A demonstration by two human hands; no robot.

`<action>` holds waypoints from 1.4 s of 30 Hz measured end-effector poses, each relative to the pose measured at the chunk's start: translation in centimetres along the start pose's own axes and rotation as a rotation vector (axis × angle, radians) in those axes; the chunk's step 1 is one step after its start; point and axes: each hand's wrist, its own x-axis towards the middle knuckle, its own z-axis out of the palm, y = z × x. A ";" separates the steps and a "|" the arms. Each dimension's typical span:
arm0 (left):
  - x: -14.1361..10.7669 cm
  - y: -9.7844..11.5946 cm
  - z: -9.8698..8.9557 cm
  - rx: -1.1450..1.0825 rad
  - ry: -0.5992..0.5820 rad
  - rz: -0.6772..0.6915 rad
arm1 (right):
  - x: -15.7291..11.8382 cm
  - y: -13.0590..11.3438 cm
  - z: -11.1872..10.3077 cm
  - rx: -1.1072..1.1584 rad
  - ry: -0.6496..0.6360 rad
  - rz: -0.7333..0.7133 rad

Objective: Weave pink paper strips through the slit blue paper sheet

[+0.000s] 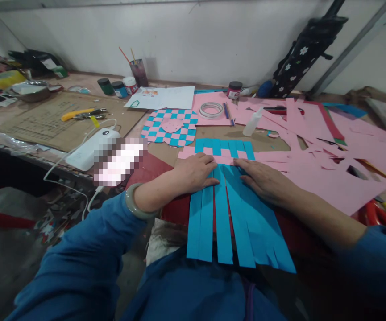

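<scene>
A sheet of blue paper (224,223) cut into long strips lies in front of me, its near ends hanging past the table edge. Pink paper strips (224,159) cross its far part, forming a small check pattern. My left hand (196,173) rests over the left of the weave, fingertips on the nearest pink strip and thumb apart on the blue paper. On the other side, my right hand (261,180) touches the right part of that pink strip, its fingers stretched out. Beyond the hands lies a finished-looking pink and blue checked paper shape (169,128).
Pink paper sheets and scraps (329,178) cover the right side. Behind stand a glue bottle (253,122), a tape roll (211,110) and paint jars (119,89). To the left are a white power bank (92,149) with a cable and yellow-handled pliers (82,114) on cardboard.
</scene>
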 end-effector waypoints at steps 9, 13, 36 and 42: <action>0.0 0.4 -0.6 0.035 -0.037 0.004 | 0.8 3.4 -1.6 -0.086 0.085 0.195; 0.4 1.9 -1.2 0.093 -0.026 0.067 | 1.8 4.7 -2.1 -0.153 0.130 0.092; 5.2 4.0 1.1 0.015 -0.027 0.123 | 2.1 5.5 -2.2 -0.142 0.090 0.096; 5.2 4.1 0.8 0.025 -0.050 0.109 | 1.5 4.3 -3.2 -0.151 0.060 0.131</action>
